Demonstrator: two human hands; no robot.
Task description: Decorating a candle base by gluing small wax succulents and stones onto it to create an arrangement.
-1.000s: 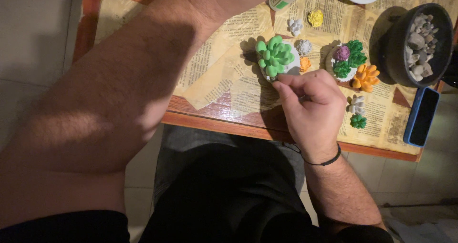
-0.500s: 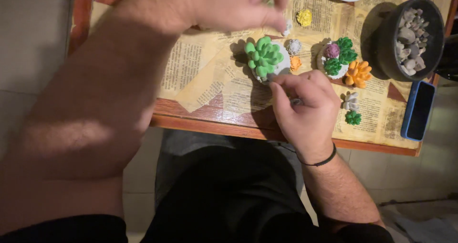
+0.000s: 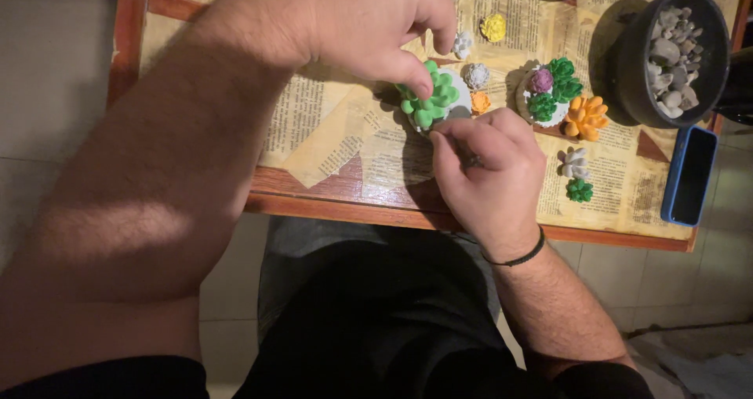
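A light green model succulent (image 3: 431,101) sits in a small white pot (image 3: 461,99) on newspaper sheets. My left hand (image 3: 369,19) reaches in from the upper left, and its thumb tip presses on the top of the succulent. My right hand (image 3: 488,172) is just below the pot with its fingers pinched at the pot's near rim. A small grey piece (image 3: 472,161) shows tucked inside its curled fingers. The near part of the pot is hidden by my right fingers.
Right of the pot lie small grey (image 3: 475,75), orange (image 3: 480,101), yellow (image 3: 493,27) and white (image 3: 463,45) succulents. A second white pot (image 3: 543,95), a big orange succulent (image 3: 587,117), a black bowl of pebbles (image 3: 674,54) and a blue phone (image 3: 689,175) follow. The wooden table edge (image 3: 353,204) is close.
My left hand has come down from the table's far side, and its thumb now rests on the green succulent. My right hand stayed pinched at the pot's near edge.
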